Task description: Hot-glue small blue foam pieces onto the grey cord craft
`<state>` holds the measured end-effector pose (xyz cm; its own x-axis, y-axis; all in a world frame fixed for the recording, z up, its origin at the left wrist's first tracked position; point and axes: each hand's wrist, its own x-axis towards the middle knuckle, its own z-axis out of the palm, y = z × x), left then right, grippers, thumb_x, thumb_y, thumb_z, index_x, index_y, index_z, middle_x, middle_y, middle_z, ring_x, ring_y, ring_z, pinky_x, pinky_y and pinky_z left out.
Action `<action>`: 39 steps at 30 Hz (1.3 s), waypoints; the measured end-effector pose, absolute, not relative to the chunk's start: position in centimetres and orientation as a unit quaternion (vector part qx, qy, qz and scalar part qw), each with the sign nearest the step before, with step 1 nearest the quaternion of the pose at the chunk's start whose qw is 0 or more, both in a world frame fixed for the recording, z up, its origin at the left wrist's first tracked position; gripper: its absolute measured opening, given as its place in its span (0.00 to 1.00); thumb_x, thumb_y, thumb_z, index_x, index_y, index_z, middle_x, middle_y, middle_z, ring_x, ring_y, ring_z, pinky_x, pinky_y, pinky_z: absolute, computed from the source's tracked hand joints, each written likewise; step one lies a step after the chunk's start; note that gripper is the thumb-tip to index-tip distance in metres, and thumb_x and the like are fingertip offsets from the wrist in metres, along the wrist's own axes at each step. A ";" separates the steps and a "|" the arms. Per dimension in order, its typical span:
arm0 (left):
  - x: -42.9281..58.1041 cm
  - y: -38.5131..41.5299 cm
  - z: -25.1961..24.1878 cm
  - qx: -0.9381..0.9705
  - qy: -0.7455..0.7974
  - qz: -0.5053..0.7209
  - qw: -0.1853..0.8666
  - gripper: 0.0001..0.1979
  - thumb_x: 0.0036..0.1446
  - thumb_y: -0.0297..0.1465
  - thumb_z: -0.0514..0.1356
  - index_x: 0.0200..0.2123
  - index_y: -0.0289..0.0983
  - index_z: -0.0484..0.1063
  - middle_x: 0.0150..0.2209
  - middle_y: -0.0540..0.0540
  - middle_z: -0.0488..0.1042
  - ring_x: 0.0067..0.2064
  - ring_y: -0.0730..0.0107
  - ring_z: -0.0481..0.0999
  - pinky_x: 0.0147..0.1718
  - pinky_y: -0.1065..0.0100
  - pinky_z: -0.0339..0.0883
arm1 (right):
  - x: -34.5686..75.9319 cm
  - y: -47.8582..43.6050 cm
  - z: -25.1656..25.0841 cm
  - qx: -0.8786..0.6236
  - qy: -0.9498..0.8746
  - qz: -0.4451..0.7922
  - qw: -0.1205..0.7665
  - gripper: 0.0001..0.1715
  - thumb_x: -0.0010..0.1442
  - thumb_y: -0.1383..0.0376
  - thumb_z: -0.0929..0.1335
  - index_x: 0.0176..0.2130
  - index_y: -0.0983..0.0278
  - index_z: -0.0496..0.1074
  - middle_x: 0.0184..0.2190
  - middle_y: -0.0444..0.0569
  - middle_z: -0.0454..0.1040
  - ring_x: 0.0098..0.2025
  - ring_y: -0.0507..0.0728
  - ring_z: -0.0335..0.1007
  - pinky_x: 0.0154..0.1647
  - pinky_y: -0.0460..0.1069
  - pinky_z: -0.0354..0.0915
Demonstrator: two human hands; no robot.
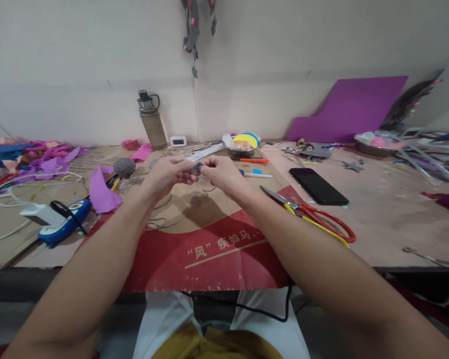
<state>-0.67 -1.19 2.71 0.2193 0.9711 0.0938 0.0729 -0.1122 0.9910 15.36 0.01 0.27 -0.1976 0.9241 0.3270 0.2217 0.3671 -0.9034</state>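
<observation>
Above the cardboard, my left hand point(171, 174) and my right hand point(223, 174) meet with bent fingers. Both pinch a small dark grey piece point(197, 168), which looks like felt; the fingers cover much of it. Below them, loose grey yarn point(156, 223) curls over the red and brown cardboard point(224, 259). A ball of grey yarn point(124, 167) sits to the left of my left hand. White sticks point(209, 149) lie just behind the hands, close to a bowl point(241, 151) with yellow and blue pieces in it.
Red-handled scissors point(322, 219) and a black phone point(318, 186) lie on the right. To the left are a blue power strip point(65, 224) with a white cable and purple scraps point(103, 192). A bottle point(152, 122) stands by the wall, beside a small digital clock point(178, 141).
</observation>
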 end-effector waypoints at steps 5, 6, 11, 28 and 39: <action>-0.4 -1.3 2.4 0.634 0.449 0.450 0.441 0.07 0.46 0.31 0.67 0.25 0.33 0.75 0.22 0.42 0.76 0.23 0.71 0.74 0.26 0.69 0.68 | 15.4 -0.4 0.5 -0.435 -0.683 0.359 0.464 0.09 0.51 0.62 0.66 0.23 0.64 0.65 0.19 0.39 0.62 0.21 0.47 0.52 0.22 0.45 0.50; -0.4 -1.3 2.4 0.639 0.451 0.454 0.427 0.06 0.46 0.30 0.66 0.25 0.32 0.75 0.22 0.42 0.75 0.23 0.72 0.73 0.25 0.70 0.68 | 15.3 -0.5 0.5 -0.435 -0.682 0.360 0.464 0.09 0.51 0.62 0.66 0.24 0.64 0.65 0.20 0.39 0.62 0.22 0.47 0.53 0.22 0.45 0.50; -0.3 -1.1 2.3 0.644 0.469 0.498 0.340 0.05 0.45 0.29 0.66 0.24 0.33 0.74 0.20 0.45 0.75 0.22 0.73 0.73 0.25 0.71 0.67 | 14.8 0.0 -0.2 -0.412 -0.670 0.393 0.477 0.12 0.51 0.62 0.69 0.35 0.63 0.64 0.26 0.40 0.66 0.26 0.48 0.61 0.24 0.44 0.57; -2.7 1.3 1.4 0.589 0.501 0.576 0.265 0.09 0.45 0.34 0.65 0.28 0.34 0.76 0.24 0.47 0.75 0.23 0.73 0.73 0.21 0.73 0.67 | 15.9 -0.6 1.2 -0.544 -0.723 0.247 0.347 0.14 0.52 0.63 0.71 0.39 0.64 0.68 0.38 0.55 0.75 0.37 0.57 0.69 0.35 0.50 0.61; -2.2 1.2 1.4 0.580 0.496 0.588 0.267 0.04 0.44 0.30 0.66 0.23 0.37 0.74 0.16 0.52 0.67 0.16 0.79 0.61 0.15 0.73 0.51 | 32.7 -10.3 0.3 -0.647 -0.748 -0.046 0.140 0.12 0.62 0.61 0.63 0.36 0.64 0.74 0.34 0.54 0.75 0.35 0.57 0.69 0.35 0.50 0.59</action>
